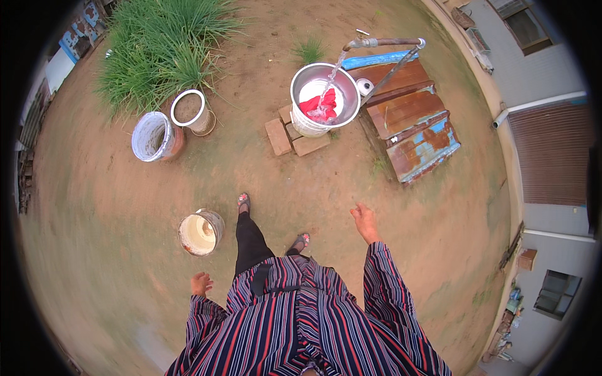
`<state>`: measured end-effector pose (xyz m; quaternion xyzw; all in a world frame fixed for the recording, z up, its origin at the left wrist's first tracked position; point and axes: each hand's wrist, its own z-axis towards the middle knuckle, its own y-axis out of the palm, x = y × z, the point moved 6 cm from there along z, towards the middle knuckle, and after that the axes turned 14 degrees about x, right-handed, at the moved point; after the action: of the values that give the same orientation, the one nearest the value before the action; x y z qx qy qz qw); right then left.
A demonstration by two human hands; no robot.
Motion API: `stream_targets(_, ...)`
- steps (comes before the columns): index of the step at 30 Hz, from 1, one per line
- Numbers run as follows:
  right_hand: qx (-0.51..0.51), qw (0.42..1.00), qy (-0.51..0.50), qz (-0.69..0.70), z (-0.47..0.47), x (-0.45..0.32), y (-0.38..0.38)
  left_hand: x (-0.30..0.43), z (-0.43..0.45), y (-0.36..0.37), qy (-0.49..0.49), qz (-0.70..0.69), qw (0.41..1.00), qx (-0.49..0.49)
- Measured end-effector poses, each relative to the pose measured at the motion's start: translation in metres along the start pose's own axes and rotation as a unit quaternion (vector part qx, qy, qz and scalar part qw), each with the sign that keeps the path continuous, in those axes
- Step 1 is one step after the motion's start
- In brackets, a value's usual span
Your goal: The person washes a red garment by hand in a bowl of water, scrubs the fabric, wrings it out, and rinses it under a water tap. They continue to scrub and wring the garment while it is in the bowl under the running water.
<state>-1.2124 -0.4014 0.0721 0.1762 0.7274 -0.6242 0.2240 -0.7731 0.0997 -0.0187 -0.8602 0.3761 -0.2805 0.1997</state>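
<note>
My left hand [202, 283] hangs at my side with its fingers loosely apart and nothing in it. Nearest to it, an old bucket with a stained cream inside [195, 232] stands on the dirt. My right hand [365, 221] is held out over bare ground, loosely curled, with no object visible in it. Farther ahead, water runs from a rusty pipe spout [360, 43] into a metal basin [350, 103]. A red cloth [310, 107] lies inside the basin under the stream. The basin rests on a white bucket [305, 126] beside several bricks [278, 136].
Rusty corrugated metal sheets [404, 113] lie right of the basin, near a slanted pipe [392, 69]. Two more buckets, one whitish inside [143, 136] and one holding soil [202, 120], stand by tall green plants [164, 47]. A house wall [541, 75] runs along the right.
</note>
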Motion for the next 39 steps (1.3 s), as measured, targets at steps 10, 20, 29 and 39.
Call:
stream_targets(10,0.165,0.986,-0.033,0.002,0.157,-0.178,-0.042,0.188,0.134,-0.006,0.038,0.013,0.999,-0.035)
stream_targets(20,0.267,0.948,-0.112,-0.134,0.331,-0.333,-0.127,0.235,0.203,-0.093,-0.006,0.059,0.998,-0.004)
stream_targets(29,0.211,0.928,-0.053,-0.303,0.373,-0.338,-0.095,0.247,0.204,-0.076,-0.017,0.096,0.995,-0.031)
stream_targets(39,0.204,0.838,-0.190,-0.469,0.401,-0.354,-0.100,0.267,0.216,-0.066,-0.014,0.093,0.994,-0.049)
